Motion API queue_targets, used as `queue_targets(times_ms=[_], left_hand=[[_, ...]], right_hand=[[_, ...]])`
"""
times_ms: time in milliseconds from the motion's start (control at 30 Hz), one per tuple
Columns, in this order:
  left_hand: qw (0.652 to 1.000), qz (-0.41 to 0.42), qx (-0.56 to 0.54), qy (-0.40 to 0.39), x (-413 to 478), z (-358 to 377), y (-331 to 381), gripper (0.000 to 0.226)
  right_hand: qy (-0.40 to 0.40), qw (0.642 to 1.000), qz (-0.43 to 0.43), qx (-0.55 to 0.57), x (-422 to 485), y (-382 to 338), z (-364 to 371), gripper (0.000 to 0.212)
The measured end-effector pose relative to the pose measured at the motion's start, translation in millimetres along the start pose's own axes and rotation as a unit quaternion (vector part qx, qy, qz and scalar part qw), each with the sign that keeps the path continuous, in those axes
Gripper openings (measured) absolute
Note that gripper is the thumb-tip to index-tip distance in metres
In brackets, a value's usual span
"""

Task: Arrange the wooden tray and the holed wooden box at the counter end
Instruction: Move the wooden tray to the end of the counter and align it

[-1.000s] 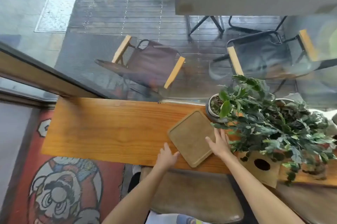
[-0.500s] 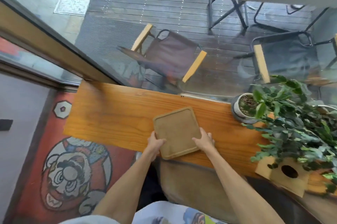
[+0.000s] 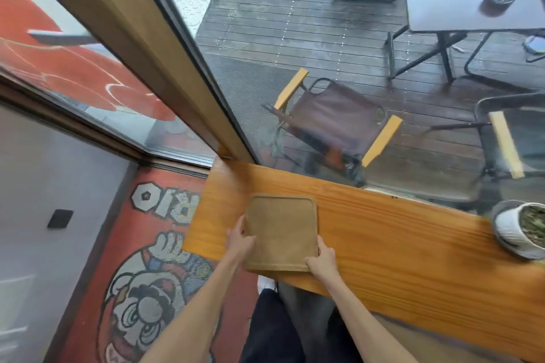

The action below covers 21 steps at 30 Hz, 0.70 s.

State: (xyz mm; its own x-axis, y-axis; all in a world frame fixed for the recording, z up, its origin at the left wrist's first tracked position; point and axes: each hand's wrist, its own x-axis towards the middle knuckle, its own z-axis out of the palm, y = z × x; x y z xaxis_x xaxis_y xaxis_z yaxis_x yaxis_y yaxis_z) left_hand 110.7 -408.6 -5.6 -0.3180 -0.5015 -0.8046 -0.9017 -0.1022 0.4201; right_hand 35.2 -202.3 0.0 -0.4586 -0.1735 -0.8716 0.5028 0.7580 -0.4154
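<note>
The flat wooden tray (image 3: 281, 231), square with rounded corners, lies near the left end of the orange wooden counter (image 3: 398, 244). My left hand (image 3: 239, 240) grips the tray's left edge. My right hand (image 3: 323, 259) holds its near right corner. The tray's near edge reaches the counter's front edge. The holed wooden box is out of view.
A white plant pot (image 3: 519, 228) stands on the counter at the far right. A window runs along the counter's far side, with a wooden frame post (image 3: 165, 67) meeting the left corner. A red cartoon rug (image 3: 153, 274) covers the floor below.
Both hands took hold of the tray and slid it left along the counter toward its end. The view turned left, so the leafy plant and holed box left the frame.
</note>
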Motion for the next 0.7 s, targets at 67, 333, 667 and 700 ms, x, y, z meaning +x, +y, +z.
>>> queue_targets(times_ms=[67, 333, 667, 700], left_hand=[[0.999, 0.021, 0.042, 0.012, 10.6, -20.8, 9.3, 0.079], [0.991, 0.074, 0.109, -0.030, 52.2, -57.8, 37.2, 0.078], [0.848, 0.328, 0.417, 0.007, 92.0, -75.3, -21.7, 0.081], [0.817, 0.363, 0.447, 0.001, 95.8, -80.2, -33.4, 0.084]], right_hand=[[0.019, 1.000, -0.016, 0.014, 3.9, -17.5, 22.2, 0.067], [0.098, 0.994, -0.001, 0.044, 37.7, -47.4, 69.0, 0.077], [0.225, 0.913, -0.162, -0.298, 50.2, -16.5, 70.4, 0.111], [0.213, 0.896, -0.191, -0.338, 54.7, -6.9, 69.0, 0.112]])
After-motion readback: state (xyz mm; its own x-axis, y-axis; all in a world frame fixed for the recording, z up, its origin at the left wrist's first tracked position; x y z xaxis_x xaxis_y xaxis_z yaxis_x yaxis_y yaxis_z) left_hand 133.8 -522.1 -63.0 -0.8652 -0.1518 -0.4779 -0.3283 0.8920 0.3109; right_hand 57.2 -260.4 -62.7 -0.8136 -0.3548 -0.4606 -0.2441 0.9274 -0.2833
